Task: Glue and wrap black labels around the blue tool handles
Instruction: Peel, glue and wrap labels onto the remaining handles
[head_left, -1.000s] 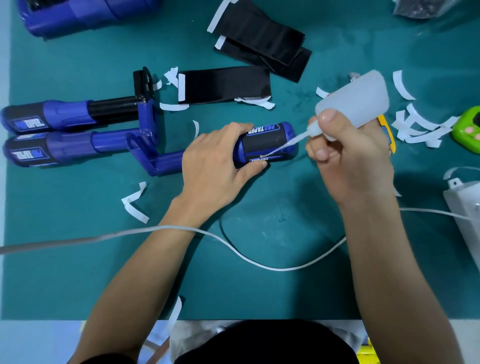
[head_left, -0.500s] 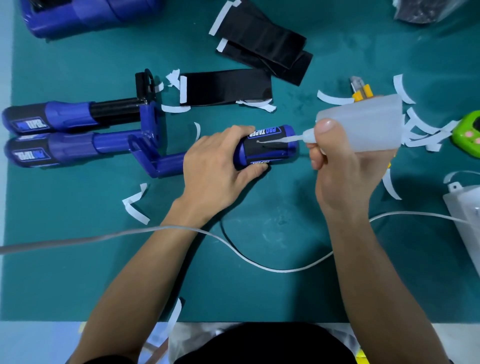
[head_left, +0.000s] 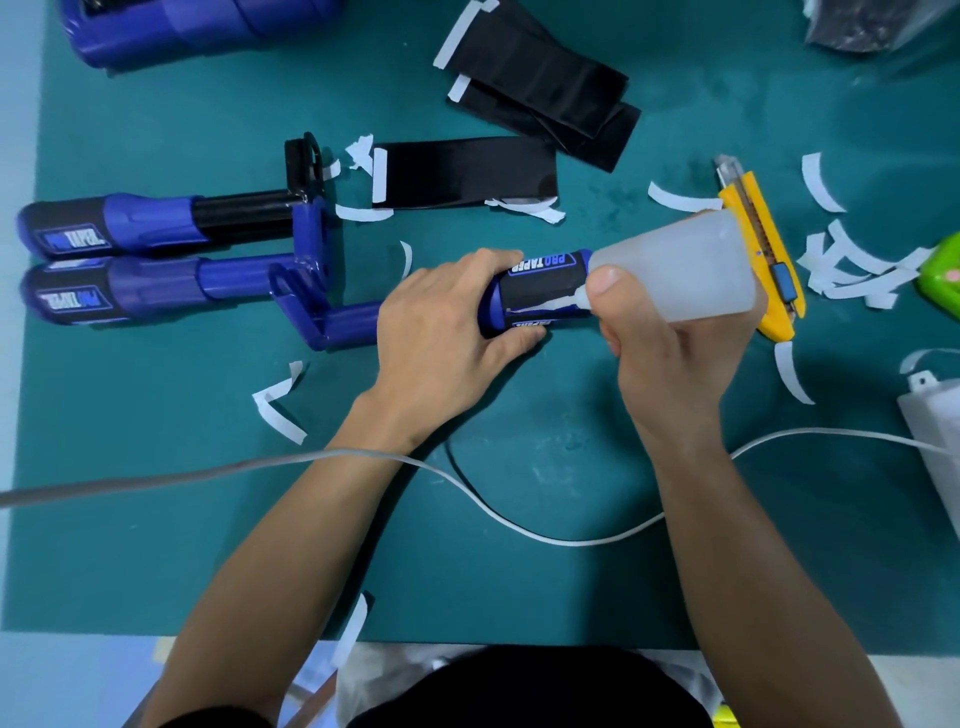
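Handle (head_left: 543, 288) lies mid-table, gripped by the left hand (head_left: 447, 322); the right hand (head_left: 670, 358) grips a glue bottle (head_left: 680, 270), nozzle on the black wrap. Too hard a squeeze could flood glue onto fingers — or the handle could roll. Green table (head_left: 519, 582) (littered with white scraps (head_left: 363, 214)), black labels (head_left: 467, 174) beyond.

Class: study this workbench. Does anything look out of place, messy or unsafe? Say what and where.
The yellow utility knife lies just behind the right hand with its blade tip apparently exposed. Curled white backing strips litter the green mat, several beside the knife. Nothing looks spilled.
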